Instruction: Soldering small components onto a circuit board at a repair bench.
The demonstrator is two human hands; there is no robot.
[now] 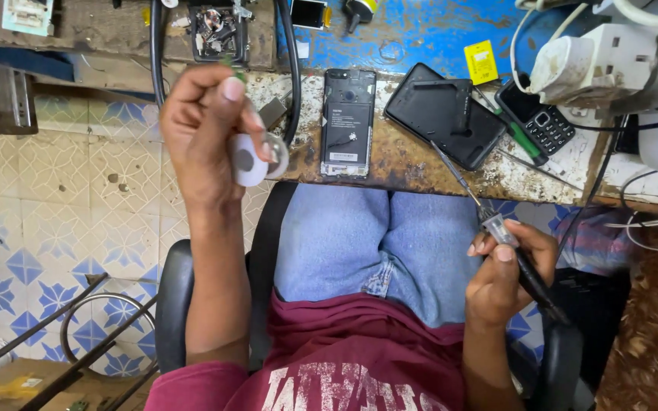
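The left hand point(203, 133) is raised above the left end of the workbench point(409, 164), thumb and fingertips pinched around a small white round container point(250, 160) with a dark centre, held off the surface just past the bench's near edge. Further right, an opened smartphone point(348, 122) with its back cover off lies flat near the near edge of the bench. Beside it to the right a black phone case point(443, 114) lies at an angle, and beyond that a green-handled screwdriver point(523, 139) and a small keypad phone point(540, 122) lie near the right end. The right hand point(508, 270) hangs below the bench's near edge over the lap, fingers curled tight around the black handle of a soldering iron point(496, 228), whose thin tip reaches up onto the bench.
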